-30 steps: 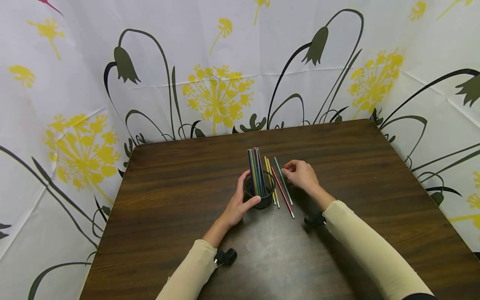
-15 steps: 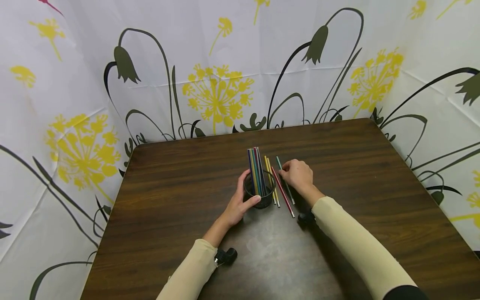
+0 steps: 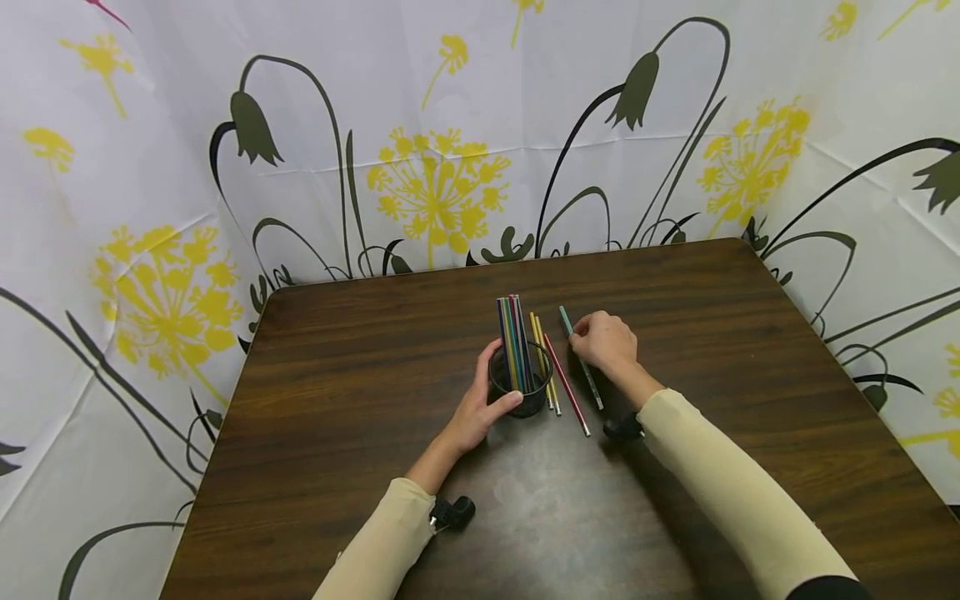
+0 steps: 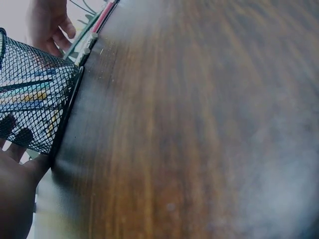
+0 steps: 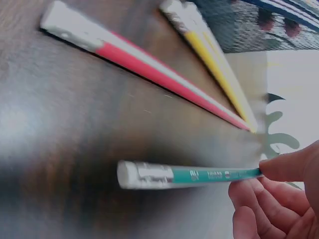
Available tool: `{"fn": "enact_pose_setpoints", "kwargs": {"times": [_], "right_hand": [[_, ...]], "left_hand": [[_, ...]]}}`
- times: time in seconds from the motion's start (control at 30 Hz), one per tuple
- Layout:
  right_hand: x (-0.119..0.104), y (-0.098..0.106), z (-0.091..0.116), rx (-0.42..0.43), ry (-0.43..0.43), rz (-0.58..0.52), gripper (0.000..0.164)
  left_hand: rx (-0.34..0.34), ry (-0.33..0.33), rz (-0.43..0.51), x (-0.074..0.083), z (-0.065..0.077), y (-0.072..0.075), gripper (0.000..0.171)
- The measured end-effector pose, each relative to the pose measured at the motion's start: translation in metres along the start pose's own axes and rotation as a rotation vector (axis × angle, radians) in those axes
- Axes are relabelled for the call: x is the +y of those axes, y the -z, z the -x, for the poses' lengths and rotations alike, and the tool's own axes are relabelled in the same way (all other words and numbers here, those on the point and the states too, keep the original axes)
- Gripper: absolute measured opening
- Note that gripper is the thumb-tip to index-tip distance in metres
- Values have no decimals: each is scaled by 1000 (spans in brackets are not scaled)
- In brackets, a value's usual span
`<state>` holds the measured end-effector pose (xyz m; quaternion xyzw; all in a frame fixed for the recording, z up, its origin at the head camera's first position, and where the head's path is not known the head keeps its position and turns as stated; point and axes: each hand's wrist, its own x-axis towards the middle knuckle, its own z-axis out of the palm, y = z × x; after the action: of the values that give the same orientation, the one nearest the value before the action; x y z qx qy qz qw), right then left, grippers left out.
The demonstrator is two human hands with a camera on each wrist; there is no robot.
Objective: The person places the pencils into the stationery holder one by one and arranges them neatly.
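Observation:
My left hand [image 3: 474,415] holds a round black wire-mesh pencil cup [image 4: 32,89], thumb on the near side and fingers around the left. Several coloured pencils [image 3: 512,329] stand in the cup, leaning toward its far side. In the right wrist view, my right hand [image 5: 279,199] pinches a green pencil [image 5: 207,174] near its far end between thumb and fingers. The pencil's white eraser end points back toward the wrist camera, with a shadow beneath it. A red pencil [image 5: 154,72] and yellow pencils [image 5: 219,62] lie between that hand and the cup.
The dark wood-grain table [image 3: 360,358] reaches back to a white curtain [image 3: 315,208] printed with yellow and green flowers. Small black cameras [image 3: 453,512] are strapped at both wrists, close over the tabletop.
My right hand has closed in on the green pencil, pinched it and shifted it slightly right, away from the red one. The left hand and the cup have stayed put.

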<state>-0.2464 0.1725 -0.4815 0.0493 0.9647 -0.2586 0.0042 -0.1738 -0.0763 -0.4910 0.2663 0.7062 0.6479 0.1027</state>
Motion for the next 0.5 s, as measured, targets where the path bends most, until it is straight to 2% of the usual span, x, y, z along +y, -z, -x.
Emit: {"fn": "enact_pose_setpoints", "kwargs": {"times": [0.07,0.27,0.5], "right_hand": [[0,8,1,13,6,-31,19],[-11,38,7,98,26,-139,21],[-31,69,17,170,103,-349,26]], "left_hand": [[5,5,4,-3,0,0,79],[32,-8,7,-35,-2,0,78],[33,-8,5,-36,-2,1,79]]}}
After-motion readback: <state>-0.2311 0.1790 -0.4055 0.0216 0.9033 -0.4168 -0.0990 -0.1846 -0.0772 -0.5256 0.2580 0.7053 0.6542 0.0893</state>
